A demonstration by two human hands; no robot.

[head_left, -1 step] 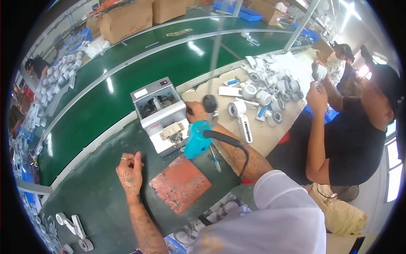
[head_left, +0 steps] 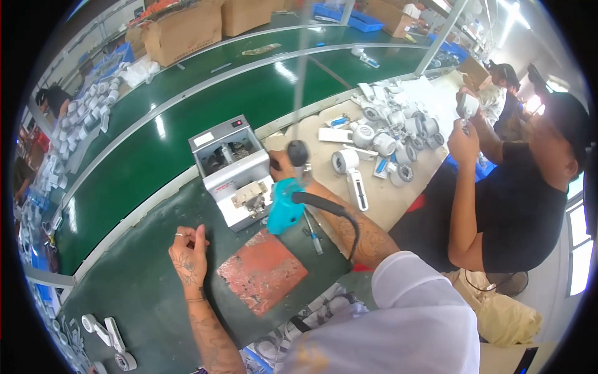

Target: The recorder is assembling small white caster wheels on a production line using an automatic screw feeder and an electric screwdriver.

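My right hand (head_left: 281, 167) is closed around a teal electric screwdriver (head_left: 284, 210) with a black top and a black cable that loops back over my forearm. It holds the tool right beside a small grey-white box machine (head_left: 229, 169) on the green bench. My left hand (head_left: 190, 249) rests on the bench left of a worn red-brown mat (head_left: 261, 272). Its fingers are curled and the thumb meets the forefinger; I cannot see anything in it. A small screwdriver-like tool (head_left: 313, 234) lies by the mat.
A green conveyor belt (head_left: 187, 124) runs behind the machine. White round parts (head_left: 386, 134) are heaped on a beige board to the right. A person in a black shirt (head_left: 517, 206) stands at the right holding a white part. White brackets (head_left: 107, 333) lie at lower left. Cardboard boxes (head_left: 187, 28) stand at the back.
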